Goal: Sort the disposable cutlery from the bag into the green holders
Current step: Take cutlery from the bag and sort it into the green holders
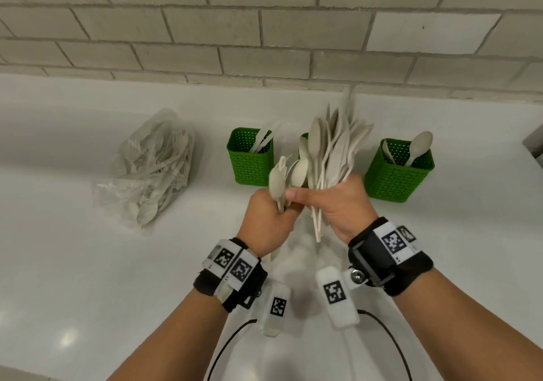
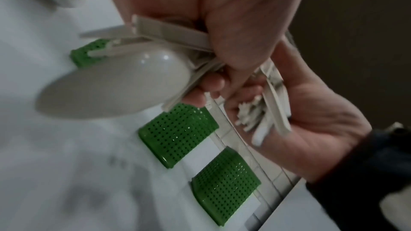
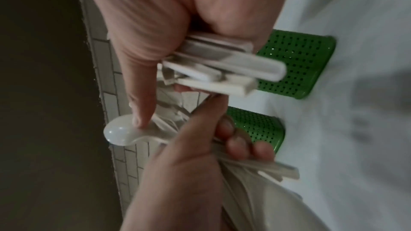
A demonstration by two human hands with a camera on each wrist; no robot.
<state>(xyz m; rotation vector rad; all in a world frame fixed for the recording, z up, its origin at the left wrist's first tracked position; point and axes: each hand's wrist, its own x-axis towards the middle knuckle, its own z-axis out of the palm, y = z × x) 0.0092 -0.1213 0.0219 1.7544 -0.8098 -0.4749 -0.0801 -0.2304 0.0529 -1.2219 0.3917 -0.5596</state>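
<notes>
My right hand grips a thick bundle of beige cutlery, spoons and knives fanned upward, above the white counter. My left hand sits just left of it and holds a few spoons by their handles; the right thumb rests against them. Up close, a spoon bowl juts from the left fist, and handles stick out of the right fist. Three green holders stand behind: the left one with knives, the middle one mostly hidden by the bundle, the right one with spoons.
A clear plastic bag with more cutlery lies on the counter to the left of the holders. A tiled wall rises right behind the holders. Cables hang from my wrist bands near the front edge.
</notes>
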